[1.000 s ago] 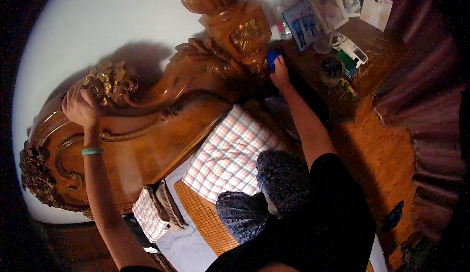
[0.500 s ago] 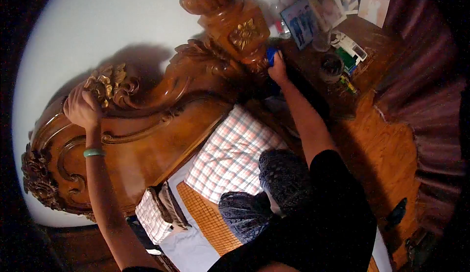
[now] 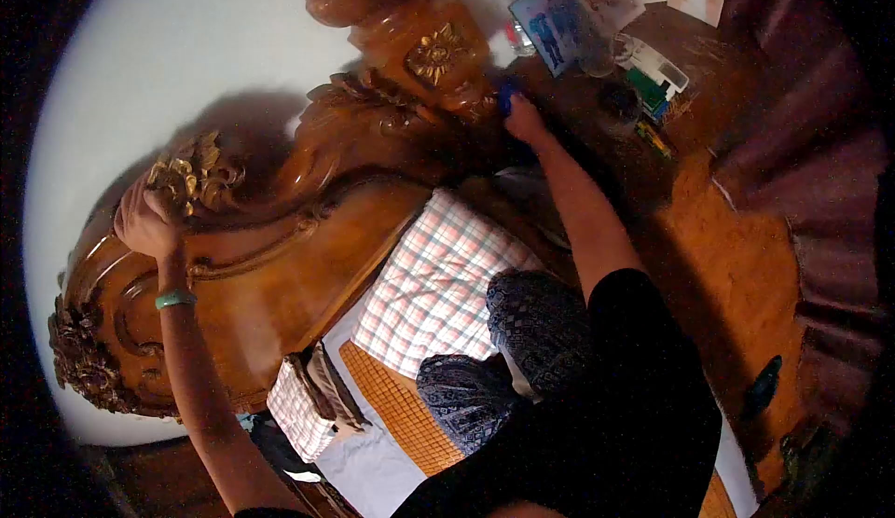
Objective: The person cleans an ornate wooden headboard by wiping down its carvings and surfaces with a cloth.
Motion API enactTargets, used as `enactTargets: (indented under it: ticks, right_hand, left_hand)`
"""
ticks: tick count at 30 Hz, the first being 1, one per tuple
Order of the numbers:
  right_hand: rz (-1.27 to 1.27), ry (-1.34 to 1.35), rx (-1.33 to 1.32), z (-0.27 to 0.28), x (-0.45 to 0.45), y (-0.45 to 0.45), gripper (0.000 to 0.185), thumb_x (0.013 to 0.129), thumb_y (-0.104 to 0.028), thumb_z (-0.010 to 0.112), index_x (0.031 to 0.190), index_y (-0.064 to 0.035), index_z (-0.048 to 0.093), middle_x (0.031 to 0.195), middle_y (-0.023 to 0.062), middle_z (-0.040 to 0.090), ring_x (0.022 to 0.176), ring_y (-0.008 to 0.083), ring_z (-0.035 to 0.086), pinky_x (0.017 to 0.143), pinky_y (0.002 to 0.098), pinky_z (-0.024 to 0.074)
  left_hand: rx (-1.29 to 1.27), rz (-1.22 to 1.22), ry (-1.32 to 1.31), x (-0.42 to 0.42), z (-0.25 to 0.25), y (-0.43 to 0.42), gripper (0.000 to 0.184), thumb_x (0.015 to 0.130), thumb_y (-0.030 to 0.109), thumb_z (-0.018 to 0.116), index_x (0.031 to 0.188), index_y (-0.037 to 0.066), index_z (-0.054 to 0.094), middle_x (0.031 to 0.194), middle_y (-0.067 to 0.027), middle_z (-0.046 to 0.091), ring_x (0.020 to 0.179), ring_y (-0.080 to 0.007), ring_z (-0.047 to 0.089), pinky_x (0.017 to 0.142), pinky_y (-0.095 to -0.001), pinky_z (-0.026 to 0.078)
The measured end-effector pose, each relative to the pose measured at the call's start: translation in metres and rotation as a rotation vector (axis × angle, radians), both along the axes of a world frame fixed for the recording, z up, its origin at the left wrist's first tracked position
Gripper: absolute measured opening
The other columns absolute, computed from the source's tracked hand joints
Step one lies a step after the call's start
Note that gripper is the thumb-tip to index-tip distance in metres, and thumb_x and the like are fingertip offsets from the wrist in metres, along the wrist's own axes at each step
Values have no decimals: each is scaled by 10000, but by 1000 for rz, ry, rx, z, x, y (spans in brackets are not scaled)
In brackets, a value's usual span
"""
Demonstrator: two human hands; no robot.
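Observation:
A carved, glossy wooden headboard [image 3: 252, 276] slants across the view against a white wall. My left hand [image 3: 147, 220], with a green bangle on its wrist, is closed over the headboard's top edge beside a gilded flower carving [image 3: 191, 173]. Over on the right, my right hand [image 3: 525, 119] is closed on a blue cloth [image 3: 505, 98], only a small part of which shows. That cloth is against the side of the carved bedpost [image 3: 424, 47], below its gold flower.
A checked pillow [image 3: 433, 285] lies by my knees, and a smaller checked bundle [image 3: 300, 411] sits farther left. On the dark bedside table [image 3: 713, 70] stand photos [image 3: 550, 28], a bottle [image 3: 517, 28] and small boxes [image 3: 648, 89]. A purple curtain [image 3: 816, 164] hangs at right.
The view has shifted slightly, so the bedpost and photos appear farther up and left. My right hand has moved a little with the blue cloth along the post; my left hand keeps its hold.

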State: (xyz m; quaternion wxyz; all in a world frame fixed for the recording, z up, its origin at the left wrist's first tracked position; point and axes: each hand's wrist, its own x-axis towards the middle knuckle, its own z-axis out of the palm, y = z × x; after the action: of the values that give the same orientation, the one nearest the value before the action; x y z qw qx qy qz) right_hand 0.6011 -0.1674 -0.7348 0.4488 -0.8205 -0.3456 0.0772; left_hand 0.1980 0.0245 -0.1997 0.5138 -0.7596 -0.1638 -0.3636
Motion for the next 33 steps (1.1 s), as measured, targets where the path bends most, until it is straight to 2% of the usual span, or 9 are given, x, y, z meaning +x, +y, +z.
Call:
enactTargets:
  ticks: [4, 10, 12, 14, 18, 24, 29, 31, 33]
  right_hand:
    - [-18, -103, 31, -18, 4, -7, 572, 668, -56, 584, 1214, 43, 448, 1164, 289, 509, 1103, 417, 483, 936, 422, 405]
    - [293, 202, -93, -78, 55, 30, 595, 678, -87, 589, 1243, 35, 446, 1245, 259, 482, 1153, 358, 477, 989, 383, 371]
    - [210, -45, 5, -96, 57, 44, 590, 686, -82, 588, 1248, 32, 449, 1234, 237, 505, 1146, 332, 492, 980, 383, 379]
    - [264, -67, 37, -94, 64, 47, 574, 690, -75, 588, 1239, 30, 458, 1220, 228, 517, 1138, 329, 499, 971, 388, 387]
    - [519, 204, 11, 7, 41, 6, 516, 694, -51, 591, 1193, 26, 486, 1182, 221, 535, 1113, 347, 506, 945, 406, 407]
    - [-40, -256, 31, -45, -4, 2, 474, 668, 7, 597, 1136, 24, 519, 1110, 227, 547, 1085, 399, 492, 955, 434, 391]
    - [-101, -395, 107, 20, -69, -34, 510, 661, 20, 586, 1160, 64, 491, 1213, 261, 465, 1163, 424, 412, 1026, 446, 303]
    - [-53, -503, 161, 5, -73, -29, 523, 664, 19, 588, 1172, 79, 477, 1251, 274, 431, 1190, 426, 384, 1046, 454, 273]
    - [-104, -437, -182, -89, -71, -7, 563, 668, -10, 611, 1195, 103, 447, 1287, 284, 394, 1218, 421, 355, 1052, 456, 265]
  left_hand:
    - [11, 32, 24, -8, 2, 16, 429, 898, 350, 318, 1027, 136, 667, 1030, -49, 647, 994, -250, 579, 896, -394, 377]
    - [-10, 83, 46, -9, 4, 10, 470, 912, 369, 287, 1053, 116, 658, 1065, -52, 643, 1013, -242, 573, 925, -400, 356]
    - [19, 67, 60, -10, 6, 16, 475, 912, 368, 281, 1048, 116, 659, 1058, -49, 645, 1010, -240, 574, 924, -399, 356]
    - [40, 58, 73, -13, 4, 19, 480, 912, 368, 275, 1044, 115, 661, 1052, -46, 647, 1008, -237, 576, 923, -399, 357]
    - [23, 58, 29, -7, 2, 10, 482, 907, 363, 270, 1024, 114, 666, 1038, -49, 650, 1016, -245, 574, 927, -403, 354]
    - [-80, 43, 18, -12, 4, 14, 408, 894, 363, 349, 1036, 155, 670, 1048, -46, 645, 1026, -243, 570, 922, -410, 358]
    - [20, 66, -5, -5, -1, 3, 365, 895, 305, 376, 1027, 141, 674, 1039, -43, 648, 1020, -218, 571, 924, -374, 367]
    - [-18, 97, 12, -3, -1, -3, 362, 890, 302, 383, 1023, 128, 672, 1036, -47, 648, 1025, -218, 569, 927, -374, 365]
    - [-30, 174, -37, 1, -4, -12, 366, 888, 301, 383, 1024, 115, 667, 1044, -47, 647, 1034, -221, 565, 934, -386, 358]
